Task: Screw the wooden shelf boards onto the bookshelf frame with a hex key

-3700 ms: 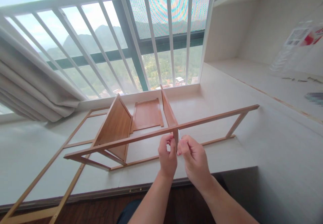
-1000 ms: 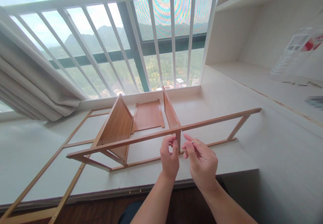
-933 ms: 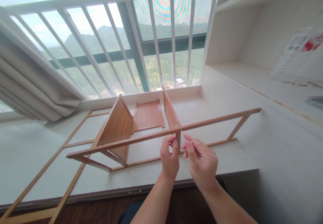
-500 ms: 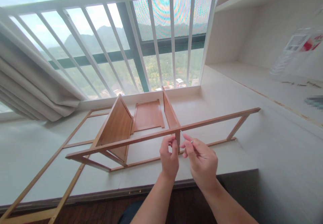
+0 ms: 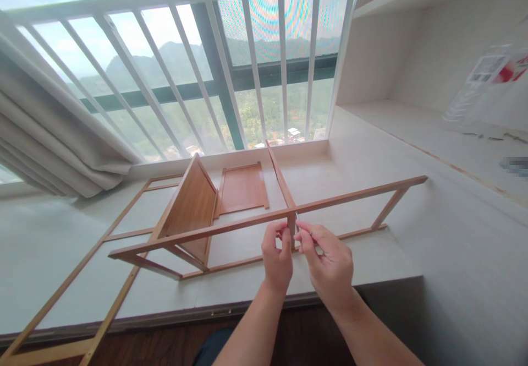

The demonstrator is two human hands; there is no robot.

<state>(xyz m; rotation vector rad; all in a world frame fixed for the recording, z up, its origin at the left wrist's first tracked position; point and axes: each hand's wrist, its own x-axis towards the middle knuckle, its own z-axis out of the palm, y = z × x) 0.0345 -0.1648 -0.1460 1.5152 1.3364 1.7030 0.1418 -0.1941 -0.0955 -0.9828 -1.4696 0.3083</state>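
A brown wooden frame (image 5: 355, 194) stands on the pale ledge, its long top rail crossing the view. At its short middle post (image 5: 291, 227), my left hand (image 5: 277, 253) is closed, thumb and fingers pinched against the post's left side. Just right of that post, my right hand (image 5: 328, 256) pinches a thin metal hex key (image 5: 297, 217), mostly hidden by the fingers, with its tip near the joint. Behind this joint a wooden panel (image 5: 280, 176) extends toward the window, seen nearly edge-on. Another panel (image 5: 187, 206) stands tilted at the frame's left part.
Flat on the ledge (image 5: 231, 291) lies a smaller wooden panel (image 5: 243, 189). A second long frame (image 5: 78, 264) rests at the left. White railing (image 5: 256, 69) and a grey curtain (image 5: 53, 118) border the window. On the right shelf (image 5: 396, 114) are a clear plastic package (image 5: 474, 93) and small loose pieces.
The panel behind the joint has turned to a narrower, nearly edge-on view. My right hand has shifted slightly left, and the hex key has swung more upright. My left hand stays put.
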